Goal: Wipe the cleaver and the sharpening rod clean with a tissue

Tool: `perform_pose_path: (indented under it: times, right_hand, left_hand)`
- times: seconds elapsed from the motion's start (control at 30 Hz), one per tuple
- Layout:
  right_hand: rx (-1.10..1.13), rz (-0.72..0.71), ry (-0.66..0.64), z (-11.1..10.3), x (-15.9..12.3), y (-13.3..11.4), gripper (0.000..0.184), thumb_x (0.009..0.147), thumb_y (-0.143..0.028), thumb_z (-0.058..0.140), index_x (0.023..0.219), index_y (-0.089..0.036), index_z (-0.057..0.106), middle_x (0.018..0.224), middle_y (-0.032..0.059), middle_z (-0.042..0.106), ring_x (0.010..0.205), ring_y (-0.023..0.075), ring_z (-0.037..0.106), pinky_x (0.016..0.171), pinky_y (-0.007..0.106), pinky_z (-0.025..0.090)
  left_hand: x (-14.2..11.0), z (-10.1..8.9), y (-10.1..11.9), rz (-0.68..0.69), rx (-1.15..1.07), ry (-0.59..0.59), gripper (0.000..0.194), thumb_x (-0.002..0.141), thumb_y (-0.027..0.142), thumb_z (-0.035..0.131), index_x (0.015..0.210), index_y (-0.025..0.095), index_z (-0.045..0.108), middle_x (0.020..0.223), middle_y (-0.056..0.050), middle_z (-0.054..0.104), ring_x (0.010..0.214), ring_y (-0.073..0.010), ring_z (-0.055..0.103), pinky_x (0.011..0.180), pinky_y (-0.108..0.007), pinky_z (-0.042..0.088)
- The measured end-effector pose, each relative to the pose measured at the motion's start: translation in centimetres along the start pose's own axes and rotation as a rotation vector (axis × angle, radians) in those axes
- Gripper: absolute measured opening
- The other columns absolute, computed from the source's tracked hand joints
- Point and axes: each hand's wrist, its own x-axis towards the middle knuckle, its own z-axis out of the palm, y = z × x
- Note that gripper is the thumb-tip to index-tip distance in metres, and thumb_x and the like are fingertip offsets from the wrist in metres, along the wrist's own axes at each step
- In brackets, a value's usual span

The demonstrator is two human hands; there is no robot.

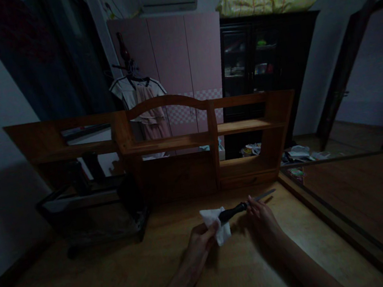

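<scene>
Above the wooden desktop [181, 269], a black-handled screwdriver [233, 212] lies nearly level, its thin metal shaft pointing right. A folded white tissue [223, 235] covers the butt of the handle. My left hand [201, 242] is closed, pinching the tissue against that end. Fingers of my right hand [262, 217] are closed around the shaft just beyond the handle's front. The shaft's tip sticks out past them to the right. Dim light hides finer detail of the tool.
A wooden shelf unit [173, 142] with open compartments stands along the desk's far side. At left sits a dark glass-sided box [95, 220] with black upright parts. A raised ledge [332, 218] borders the desk on the right. Behind are hanging clothes [146, 97] and cabinets [171, 55].
</scene>
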Motion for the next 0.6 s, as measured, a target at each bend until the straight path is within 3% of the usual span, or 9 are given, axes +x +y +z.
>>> perform_pose_path:
  times: [0.6]
  right_hand:
    - [0.068, 0.045, -0.003, 0.28, -0.35, -0.3, 0.025, 0.063, -0.033, 0.08, 0.076, -0.024, 0.06, 0.071, -0.0011, 0.064, 0.063, 0.0145, 0.062, 0.055, 0.024, 0.054]
  left_hand:
    - [0.55, -0.85, -0.47, -0.024, -0.118, -0.018, 0.027, 0.072, 0.024, 0.074, 0.092, 0.006, 0.071, 0.089, -0.014, 0.07, 0.077, -0.0185, 0.064, 0.07, -0.024, 0.047]
